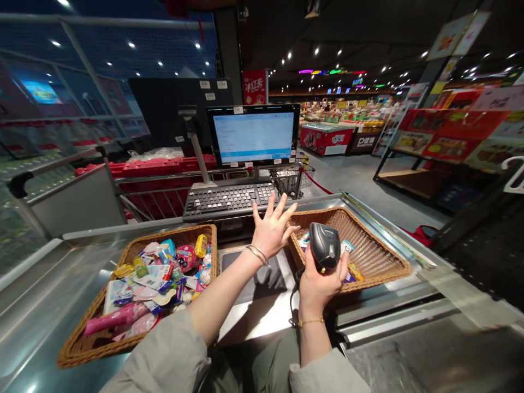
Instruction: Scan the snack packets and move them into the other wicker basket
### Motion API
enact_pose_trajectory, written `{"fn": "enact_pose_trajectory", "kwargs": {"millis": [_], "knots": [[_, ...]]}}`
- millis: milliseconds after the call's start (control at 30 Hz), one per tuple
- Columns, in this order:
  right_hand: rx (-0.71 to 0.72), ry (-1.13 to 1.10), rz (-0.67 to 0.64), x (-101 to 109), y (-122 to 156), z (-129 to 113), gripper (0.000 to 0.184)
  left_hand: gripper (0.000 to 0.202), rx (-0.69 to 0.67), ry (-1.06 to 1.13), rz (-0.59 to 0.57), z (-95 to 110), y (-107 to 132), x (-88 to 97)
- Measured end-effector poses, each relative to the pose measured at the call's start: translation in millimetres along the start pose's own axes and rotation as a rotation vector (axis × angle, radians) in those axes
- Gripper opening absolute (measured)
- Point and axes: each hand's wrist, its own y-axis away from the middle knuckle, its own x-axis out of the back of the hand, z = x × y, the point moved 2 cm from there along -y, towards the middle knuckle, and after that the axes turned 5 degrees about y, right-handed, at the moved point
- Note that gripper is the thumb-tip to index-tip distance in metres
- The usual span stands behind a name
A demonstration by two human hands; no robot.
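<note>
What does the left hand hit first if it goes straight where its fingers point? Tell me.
Probably the right end of the keyboard; if the open left hand rides higher, the monitor behind. The right hand grips the scanner.

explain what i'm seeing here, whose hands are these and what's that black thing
The single picture comes from a camera worn on a person's head, looking down at their own two hands at a shop checkout. The right hand grips a black barcode scanner. The left hand is open, fingers spread, near the keyboard below a screen. On the steel counter sit two wicker baskets: the left basket is full of small packets, the right basket holds only a few.
</note>
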Motion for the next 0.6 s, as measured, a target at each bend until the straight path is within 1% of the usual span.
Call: {"fn": "enact_pose_trajectory", "kwargs": {"millis": [67,200,367,467,600], "knots": [[0.014,-0.005,-0.062,-0.6,3.4,-4.0,0.068,0.056,0.031,0.002,-0.003,-7.4,11.6,13.7],[0.100,-0.017,-0.223,-1.4,11.7,-15.1,0.070,0.055,0.089,0.005,-0.013,-19.3,40.4,37.5],[0.180,-0.010,-0.433,-1.6,26.8,-32.5,0.070,0.061,0.152,-0.040,-0.073,-36.9,83.1,65.9],[0.256,-0.016,-0.570,-3.7,39.6,-42.3,0.063,0.069,0.192,-0.098,-0.107,-50.3,106.6,84.5],[0.400,-0.002,-0.758,-8.7,58.7,-49.2,0.043,0.085,0.189,-0.140,-0.170,-67.1,129.5,106.5]]}}
